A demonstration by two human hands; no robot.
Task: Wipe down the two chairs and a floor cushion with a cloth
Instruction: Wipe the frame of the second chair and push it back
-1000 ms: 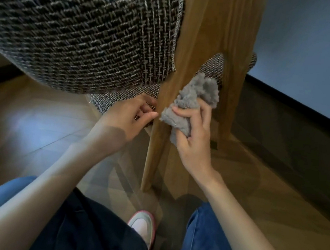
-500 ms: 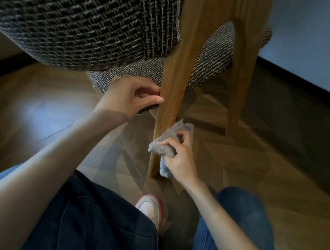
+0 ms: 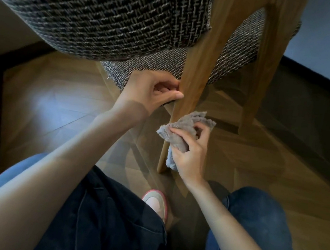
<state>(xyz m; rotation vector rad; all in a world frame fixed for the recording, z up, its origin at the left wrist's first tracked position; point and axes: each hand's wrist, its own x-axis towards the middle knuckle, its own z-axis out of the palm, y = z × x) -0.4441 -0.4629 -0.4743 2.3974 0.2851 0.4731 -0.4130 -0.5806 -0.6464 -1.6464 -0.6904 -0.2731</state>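
A chair with a dark woven fabric back [image 3: 94, 14] and seat [image 3: 156, 68] stands close in front of me on light wooden legs. My left hand [image 3: 153, 92] grips the seat's lower edge beside the near wooden leg [image 3: 193, 83]. My right hand [image 3: 189, 154] holds a grey fluffy cloth [image 3: 182, 131] wrapped against the lower part of that leg. The leg's foot shows just below the cloth. A second wooden leg [image 3: 262, 78] stands further right. No other chair or floor cushion is in view.
The wooden parquet floor [image 3: 55, 108] spreads under the chair. A dark baseboard [image 3: 317, 80] and pale wall run along the right. My knees in blue jeans [image 3: 251, 227] and a pink-trimmed shoe [image 3: 156, 203] lie below the hands.
My right hand slid the cloth down the near leg from seat height to its lower part, then stayed about there. My left hand kept its grip on the seat edge.
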